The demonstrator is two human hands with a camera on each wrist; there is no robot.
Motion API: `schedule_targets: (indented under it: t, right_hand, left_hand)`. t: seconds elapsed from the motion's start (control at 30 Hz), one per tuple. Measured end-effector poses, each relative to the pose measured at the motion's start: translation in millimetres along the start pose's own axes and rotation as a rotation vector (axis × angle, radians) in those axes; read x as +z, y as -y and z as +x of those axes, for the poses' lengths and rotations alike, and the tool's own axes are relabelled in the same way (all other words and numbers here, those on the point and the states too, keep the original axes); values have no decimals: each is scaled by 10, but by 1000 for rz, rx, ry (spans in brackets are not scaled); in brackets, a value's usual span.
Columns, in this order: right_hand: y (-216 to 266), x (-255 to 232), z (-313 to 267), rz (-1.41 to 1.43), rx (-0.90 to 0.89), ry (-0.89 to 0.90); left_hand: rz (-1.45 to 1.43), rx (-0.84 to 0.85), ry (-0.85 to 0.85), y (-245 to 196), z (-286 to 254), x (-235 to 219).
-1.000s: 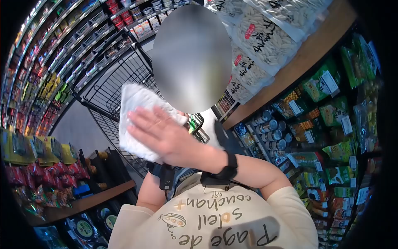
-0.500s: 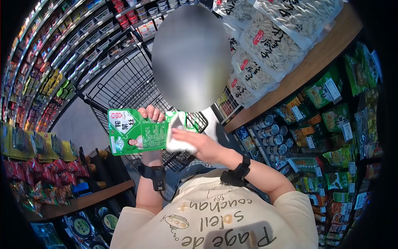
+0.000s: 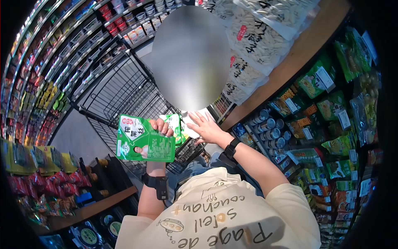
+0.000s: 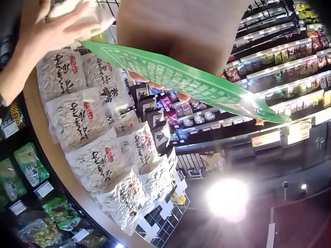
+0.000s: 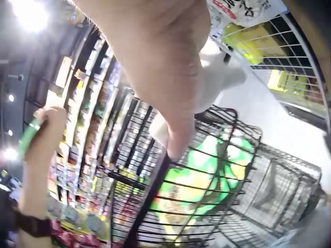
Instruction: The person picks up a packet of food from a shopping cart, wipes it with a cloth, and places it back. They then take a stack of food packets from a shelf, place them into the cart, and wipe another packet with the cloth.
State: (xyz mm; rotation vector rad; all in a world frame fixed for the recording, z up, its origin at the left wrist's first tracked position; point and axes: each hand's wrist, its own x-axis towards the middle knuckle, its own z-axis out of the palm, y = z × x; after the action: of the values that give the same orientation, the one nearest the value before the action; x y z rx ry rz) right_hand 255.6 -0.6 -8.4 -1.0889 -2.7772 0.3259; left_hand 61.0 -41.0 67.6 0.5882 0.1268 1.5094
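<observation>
My left hand (image 3: pixel 162 126) grips a flat green packet (image 3: pixel 134 145) by its top edge, above the shopping cart. White lettering, dense print and a small picture of a person mark the packet's face. Seen in the left wrist view, the packet is nearly edge-on, fingertips showing below it. Off to the packet's right, my right hand (image 3: pixel 208 129) holds a crumpled white cloth (image 5: pixel 220 77), its fingers spread in the head view. Below that hand, other green-and-white packets (image 5: pixel 222 163) sit in the cart's black wire upper basket (image 5: pixel 238 116).
The black wire cart (image 3: pixel 120 89) stands ahead of me. Large clear bags of pale seeds (image 3: pixel 257 45) cover a wooden ledge on the right, above hanging snack packs (image 3: pixel 317 85) and stacked cans (image 3: pixel 271 133). Curved snack shelves (image 3: pixel 49 62) run along the left. A blurred oval hides the upper middle.
The white cloth was spread over the green packet under my right hand, then slid to its right end, uncovering it. Now the right hand and cloth are away to the packet's right.
</observation>
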Motion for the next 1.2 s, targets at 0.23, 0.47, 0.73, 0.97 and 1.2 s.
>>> schedule_targets:
  t: [0.23,0.47,0.73,0.97,1.2]
  right_hand:
    - [16,-421,-122,425,57,-338]
    - [284,-1284,-1027,1259,82,-642]
    - [64,-1370,-2205,861,853,-1255]
    - [-415,-1360,-3162,785,979,-1563]
    - [-857,-1473,-3677,662,1024,-1626]
  left_hand:
    - [178,-111,103,265,126,-32]
    - [826,-203,-112,1019,384,599]
    - [935,-517,409,2216,500,1403]
    - [700,-574,724,3075,731,2280]
    - [422,-683,676,3562,621,2993]
